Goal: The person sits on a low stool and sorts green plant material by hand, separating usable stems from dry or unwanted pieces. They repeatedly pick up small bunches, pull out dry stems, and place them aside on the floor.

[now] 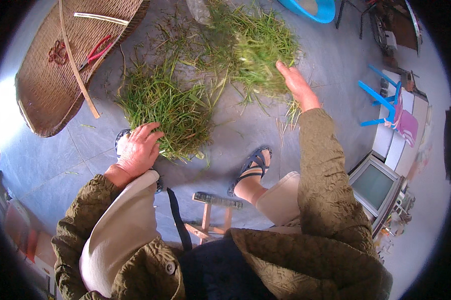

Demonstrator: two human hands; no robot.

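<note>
My left hand (140, 149) rests at the near left edge of a heap of cut green grass (169, 112), its fingers slightly bent and apart. The fingertips touch the stems, and nothing shows gripped in it. Farther off on the right, my right hand (297, 84) is stretched out with its palm turned inward. It lies against the side of a second grass heap (265, 48), part of which is blurred by motion. Loose stems and brownish bits (188, 45) are strewn over the grey tile floor (225, 138) between and beyond the heaps.
A woven basket (49, 97) at upper left holds red-handled pliers (98, 49), reddish cord (57, 53) and a pale strip (101, 18); a wooden strip (73, 62) crosses its rim. Nearby are a blue basin (321, 13), a blue-framed chair (385, 101), a screen (373, 183) and a low stool (218, 200).
</note>
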